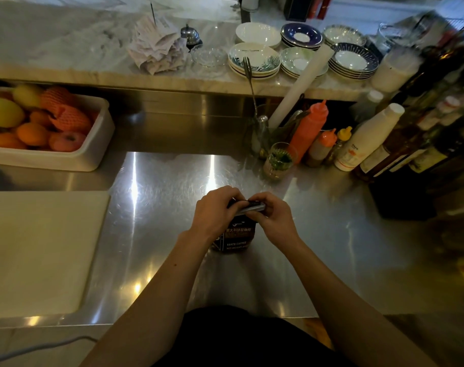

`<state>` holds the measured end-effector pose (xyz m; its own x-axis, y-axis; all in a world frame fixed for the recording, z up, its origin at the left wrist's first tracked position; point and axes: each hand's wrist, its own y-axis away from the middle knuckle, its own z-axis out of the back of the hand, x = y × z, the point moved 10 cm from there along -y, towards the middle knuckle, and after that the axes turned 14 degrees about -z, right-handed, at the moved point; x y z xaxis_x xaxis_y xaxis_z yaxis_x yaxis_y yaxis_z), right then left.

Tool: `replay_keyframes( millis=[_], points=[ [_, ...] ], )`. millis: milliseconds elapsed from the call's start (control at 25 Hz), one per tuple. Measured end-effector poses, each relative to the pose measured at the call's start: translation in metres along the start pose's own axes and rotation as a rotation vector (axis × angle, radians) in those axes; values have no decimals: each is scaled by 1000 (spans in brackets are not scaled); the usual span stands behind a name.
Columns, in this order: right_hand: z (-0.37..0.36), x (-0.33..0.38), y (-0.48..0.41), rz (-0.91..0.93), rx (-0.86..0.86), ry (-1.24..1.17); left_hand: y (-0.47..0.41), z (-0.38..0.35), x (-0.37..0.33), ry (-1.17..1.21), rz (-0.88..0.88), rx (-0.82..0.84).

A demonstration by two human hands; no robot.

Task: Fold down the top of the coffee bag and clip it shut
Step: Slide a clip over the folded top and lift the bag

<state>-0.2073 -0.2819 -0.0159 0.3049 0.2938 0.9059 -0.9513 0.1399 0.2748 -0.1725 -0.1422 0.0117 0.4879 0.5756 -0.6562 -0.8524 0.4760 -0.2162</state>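
I see a dim, warm-lit scene with bright streaks of glare on the steel table (172, 186), heavy blur on the bottles (421, 133) at right, and wide-angle bending at the edges.

Only one view here, a wide-angle cam up on the person's head, tilted forward and down over the steel counter (172, 186). It sits close, both forearms running up from the bottom edge to the middle of the shot. Facing the marble shelf (66, 49) at the back, edges bending: fruit tub (98, 152) far left, bottles (410, 144) far right.
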Motion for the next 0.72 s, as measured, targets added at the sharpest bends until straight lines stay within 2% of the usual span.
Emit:
replay_keyframes(
  millis=[480,720],
  points=[
    [2,-3,-6,-29,40,8,6,4,6,14,74,-19],
    [0,-13,-4,-101,36,-53,5,1,6,17,56,-3]
  ],
)
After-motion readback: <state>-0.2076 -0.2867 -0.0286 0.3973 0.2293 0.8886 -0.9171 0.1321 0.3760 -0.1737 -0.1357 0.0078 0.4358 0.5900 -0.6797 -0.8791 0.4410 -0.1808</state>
